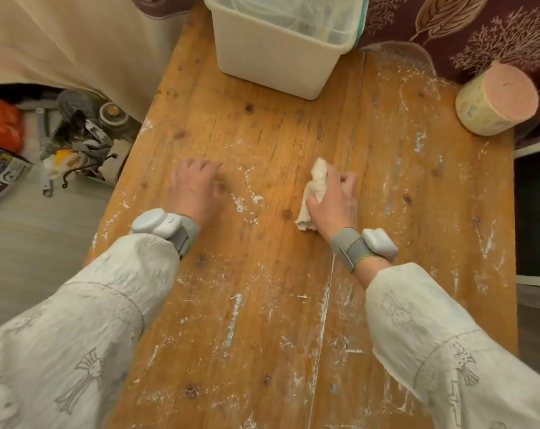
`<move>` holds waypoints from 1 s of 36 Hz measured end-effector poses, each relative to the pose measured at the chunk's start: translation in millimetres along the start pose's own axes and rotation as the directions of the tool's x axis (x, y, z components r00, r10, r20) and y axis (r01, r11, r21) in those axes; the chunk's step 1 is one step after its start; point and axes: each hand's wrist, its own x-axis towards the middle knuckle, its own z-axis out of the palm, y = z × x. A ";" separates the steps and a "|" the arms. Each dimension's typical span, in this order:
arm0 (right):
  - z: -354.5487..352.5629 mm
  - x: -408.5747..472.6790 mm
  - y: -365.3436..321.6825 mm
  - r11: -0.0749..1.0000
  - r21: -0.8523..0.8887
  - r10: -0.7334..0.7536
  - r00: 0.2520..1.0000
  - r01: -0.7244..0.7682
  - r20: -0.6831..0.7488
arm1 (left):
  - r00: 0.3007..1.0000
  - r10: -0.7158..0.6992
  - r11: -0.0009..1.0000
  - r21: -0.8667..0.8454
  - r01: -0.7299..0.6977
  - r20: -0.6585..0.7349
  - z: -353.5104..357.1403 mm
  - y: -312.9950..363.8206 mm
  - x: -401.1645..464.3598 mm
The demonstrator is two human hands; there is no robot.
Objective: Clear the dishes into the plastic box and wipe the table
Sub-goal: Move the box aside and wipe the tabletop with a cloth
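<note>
Head view: right hand [333, 199] gripping cloth [315, 187], left hand [196, 187] loosely curled on table [262, 305], contents of plastic box [275, 54] indistinct.

Both arms in pale patterned sleeves are reaching forward, each wrist wearing a grey strap with a white device. The left hand [196, 188] is resting palm down, fingers bent at the tips. The right hand [335, 199] is gripping a crumpled off-white cloth [313, 193], fingers curled round it.
</note>
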 end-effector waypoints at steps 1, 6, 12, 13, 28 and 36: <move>3.7 0.4 0.8 0.998 -0.040 0.053 0.999 -0.053 0.012 | 0.999 -0.023 0.999 0.048 0.025 -0.028 -2.0 -7.4 -2.2; 25.9 11.4 -42.5 0.992 -0.046 0.123 0.989 -0.119 0.084 | 0.964 -0.256 0.951 0.161 0.265 -0.077 -14.6 -48.0 -2.6; 48.9 35.4 -129.2 0.973 0.174 -0.199 0.925 0.149 0.322 | 0.904 -0.423 0.901 0.077 0.426 -0.054 -25.2 -75.9 8.6; 47.8 37.3 -135.7 0.964 0.233 -0.198 0.936 0.132 0.291 | 0.898 -0.439 0.895 0.072 0.441 -0.040 -27.1 -77.4 11.1; 67.2 48.6 -103.5 0.993 -0.056 0.099 0.993 -0.103 -0.071 | 0.911 -0.411 0.903 -0.153 0.402 -0.031 -34.1 -102.1 19.6; 93.4 48.2 -213.3 0.929 0.240 -0.329 0.927 0.282 0.183 | 0.918 -0.397 0.899 -0.202 0.388 -0.006 -37.8 -109.3 17.7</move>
